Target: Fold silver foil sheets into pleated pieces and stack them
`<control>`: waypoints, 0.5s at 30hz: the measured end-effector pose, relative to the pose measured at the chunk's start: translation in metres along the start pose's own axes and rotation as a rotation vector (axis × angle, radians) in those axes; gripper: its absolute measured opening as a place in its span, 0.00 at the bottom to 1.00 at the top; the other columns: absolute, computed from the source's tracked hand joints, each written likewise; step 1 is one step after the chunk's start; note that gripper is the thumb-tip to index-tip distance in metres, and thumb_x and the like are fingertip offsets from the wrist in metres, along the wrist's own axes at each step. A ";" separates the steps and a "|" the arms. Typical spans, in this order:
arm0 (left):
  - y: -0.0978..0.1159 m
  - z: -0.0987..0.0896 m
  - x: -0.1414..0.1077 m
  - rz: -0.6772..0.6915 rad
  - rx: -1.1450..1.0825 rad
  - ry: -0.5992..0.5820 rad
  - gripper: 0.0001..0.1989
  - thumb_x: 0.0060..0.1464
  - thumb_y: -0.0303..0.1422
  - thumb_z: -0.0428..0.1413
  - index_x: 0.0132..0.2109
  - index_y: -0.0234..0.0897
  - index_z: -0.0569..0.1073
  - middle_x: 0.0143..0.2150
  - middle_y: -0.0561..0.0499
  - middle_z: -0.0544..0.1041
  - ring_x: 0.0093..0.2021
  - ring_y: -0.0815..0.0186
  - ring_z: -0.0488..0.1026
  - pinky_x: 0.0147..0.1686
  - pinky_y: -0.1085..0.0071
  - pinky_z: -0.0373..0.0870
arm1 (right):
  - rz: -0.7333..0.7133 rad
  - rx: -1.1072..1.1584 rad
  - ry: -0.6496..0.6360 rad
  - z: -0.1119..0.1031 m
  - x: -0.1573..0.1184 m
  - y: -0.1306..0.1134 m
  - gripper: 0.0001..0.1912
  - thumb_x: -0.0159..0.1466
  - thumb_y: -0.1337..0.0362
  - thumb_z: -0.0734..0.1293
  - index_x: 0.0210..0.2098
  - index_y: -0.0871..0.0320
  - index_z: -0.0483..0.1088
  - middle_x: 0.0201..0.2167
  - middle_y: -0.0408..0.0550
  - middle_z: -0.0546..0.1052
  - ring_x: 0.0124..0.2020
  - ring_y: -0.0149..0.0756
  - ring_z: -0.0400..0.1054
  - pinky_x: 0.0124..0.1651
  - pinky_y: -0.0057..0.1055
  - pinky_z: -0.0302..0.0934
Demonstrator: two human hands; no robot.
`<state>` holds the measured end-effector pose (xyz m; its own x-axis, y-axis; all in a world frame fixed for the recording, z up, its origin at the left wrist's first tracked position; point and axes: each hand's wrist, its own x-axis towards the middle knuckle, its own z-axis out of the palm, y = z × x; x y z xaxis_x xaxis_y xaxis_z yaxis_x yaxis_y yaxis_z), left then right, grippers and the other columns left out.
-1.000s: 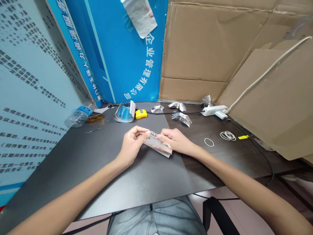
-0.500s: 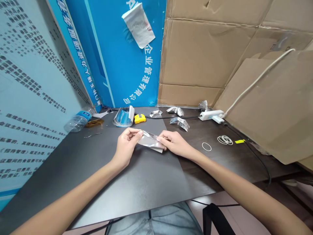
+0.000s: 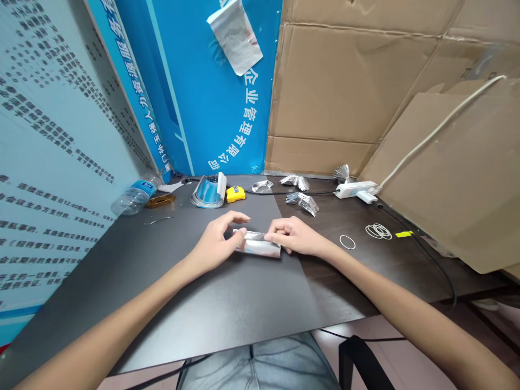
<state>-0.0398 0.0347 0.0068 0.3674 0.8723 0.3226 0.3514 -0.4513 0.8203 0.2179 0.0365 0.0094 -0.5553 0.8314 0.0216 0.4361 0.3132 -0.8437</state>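
Note:
A shiny silver foil strip (image 3: 259, 247), folded lengthwise, lies low over the grey desk between my two hands. My left hand (image 3: 219, 238) is at its left end, the thumb pressed on the foil and the index finger raised a little above it. Any fingers beneath the strip are hidden. With thumb and curled fingers, my right hand (image 3: 293, 235) pinches the strip's upper right edge. Beyond my hands are a yellow tape measure (image 3: 235, 194), a curled blue and silver sheet roll (image 3: 209, 192) and a small folded foil piece (image 3: 262, 186).
Fanned foil bundles (image 3: 303, 203) lie at the back, near a white power strip (image 3: 355, 189). White rubber bands (image 3: 378, 232) and a yellow tag (image 3: 404, 234) are on the right. A plastic bottle (image 3: 136, 196) and brown tape roll (image 3: 160, 201) sit at left. Cardboard (image 3: 325, 92) stands behind.
The foil strip has come down and turned level, from a slant. My left thumb has shifted along its left end, with the index finger lifted away. My right hand still pinches the right side.

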 end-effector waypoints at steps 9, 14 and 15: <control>0.012 0.003 -0.007 0.126 0.248 -0.388 0.18 0.70 0.40 0.49 0.49 0.42 0.83 0.28 0.49 0.79 0.29 0.61 0.76 0.37 0.70 0.67 | -0.025 -0.041 -0.075 0.001 -0.002 -0.003 0.19 0.68 0.49 0.67 0.36 0.59 0.79 0.19 0.40 0.71 0.17 0.25 0.62 0.24 0.23 0.52; 0.015 -0.004 -0.001 0.002 0.030 -0.428 0.19 0.67 0.45 0.52 0.42 0.40 0.83 0.23 0.52 0.76 0.21 0.66 0.71 0.28 0.73 0.66 | 0.035 0.055 -0.130 -0.004 0.000 -0.001 0.19 0.67 0.49 0.68 0.37 0.61 0.77 0.18 0.39 0.69 0.18 0.25 0.62 0.24 0.23 0.51; 0.014 -0.004 0.000 -0.030 0.003 -0.430 0.19 0.66 0.46 0.53 0.40 0.39 0.83 0.23 0.52 0.76 0.20 0.67 0.70 0.27 0.73 0.65 | 0.045 0.066 -0.130 -0.003 0.000 -0.001 0.19 0.67 0.49 0.68 0.37 0.61 0.77 0.18 0.39 0.68 0.18 0.25 0.60 0.24 0.23 0.50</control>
<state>-0.0387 0.0293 0.0202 0.6822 0.7277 0.0720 0.3695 -0.4280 0.8248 0.2196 0.0373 0.0122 -0.6250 0.7762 -0.0826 0.4175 0.2429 -0.8756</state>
